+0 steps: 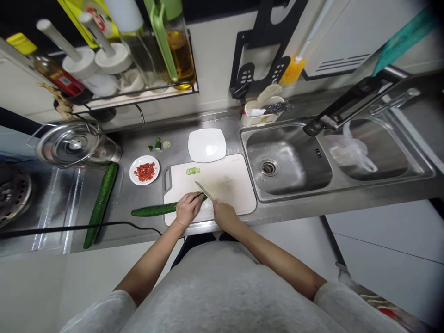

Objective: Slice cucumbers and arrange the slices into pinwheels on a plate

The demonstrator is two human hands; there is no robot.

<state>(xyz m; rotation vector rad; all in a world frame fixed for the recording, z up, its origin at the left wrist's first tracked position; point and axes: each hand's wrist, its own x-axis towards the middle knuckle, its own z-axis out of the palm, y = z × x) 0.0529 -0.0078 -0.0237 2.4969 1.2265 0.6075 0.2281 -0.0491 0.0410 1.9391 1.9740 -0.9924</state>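
My left hand (188,208) is closed over the right end of a long green cucumber (152,210), which lies partly on the white cutting board (236,173) and sticks out past its left edge. In my right hand (224,216) is the handle of a kitchen knife (204,190), its blade at the cucumber's cut end, close beside my left fingers. The handle itself is mostly hidden by my fist. Several overlapping cucumber slices (193,170) lie near the board's upper left.
A white plate (207,144) stands behind the board, and a small plate of chopped red pepper (144,171) to its left. Another cucumber (100,206) lies farther left, crossed by a black cable (114,224). The steel sink (287,159) adjoins the board's right side.
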